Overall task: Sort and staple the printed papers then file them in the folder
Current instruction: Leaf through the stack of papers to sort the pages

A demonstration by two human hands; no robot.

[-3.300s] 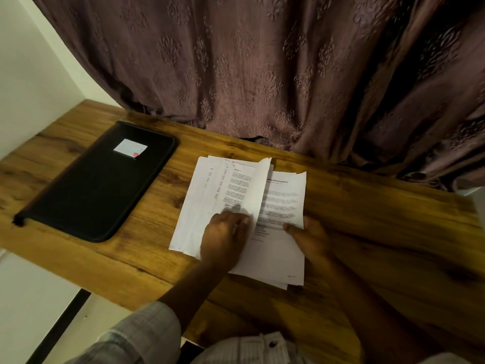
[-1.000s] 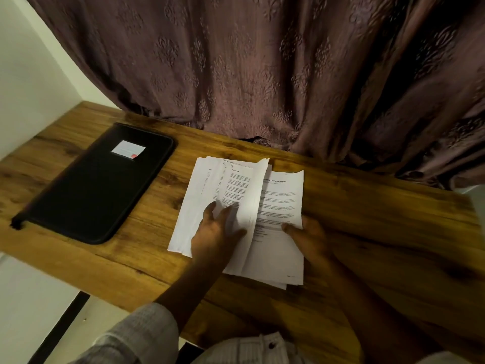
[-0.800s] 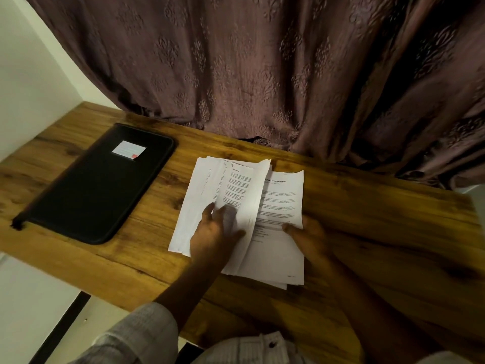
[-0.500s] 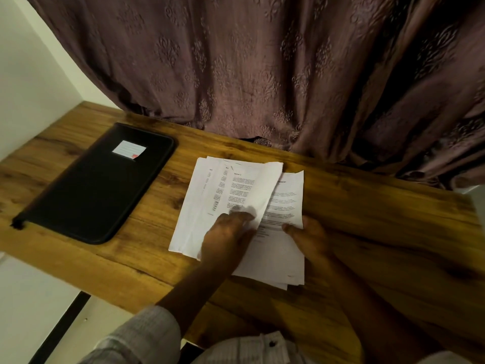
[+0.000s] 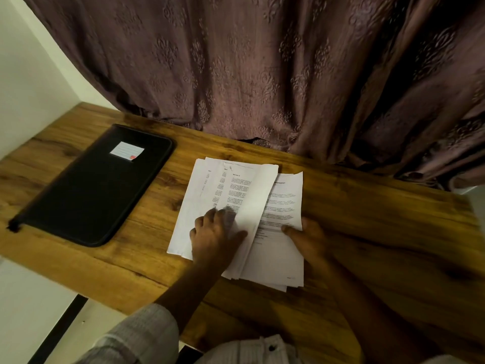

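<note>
- Reaching in from the near edge, a pale checked sleeve [image 5: 139, 337] leads to the left hand [image 5: 215, 237].
- That left hand lies on the white printed papers [image 5: 275, 258], its fingers spread and fairly straight and its tips blurred. Its thumb touches one sheet that curls over from the right.
- The right hand [image 5: 308, 239] sits at the papers' right edge with its thumb pressed on the top sheet. I cannot tell whether its fingers grip underneath.
- The papers lie loosely fanned in the middle of the brown wood-grain table [image 5: 380, 232], between the two hands.
- A bold heading on the left sheet may read "Section 2", and the right sheet's heading ends in "ication". The body text is too small to read.
- A flat black zip-edged folder [image 5: 86, 195] lies closed on the table, left of the papers and apart from them.
- It carries a small white ruled label [image 5: 126, 151] with a red mark at one corner and no legible writing.
- A mauve-brown embossed curtain [image 5: 262, 74] hangs behind the table, beside a white wall [image 5: 23, 74].
</note>
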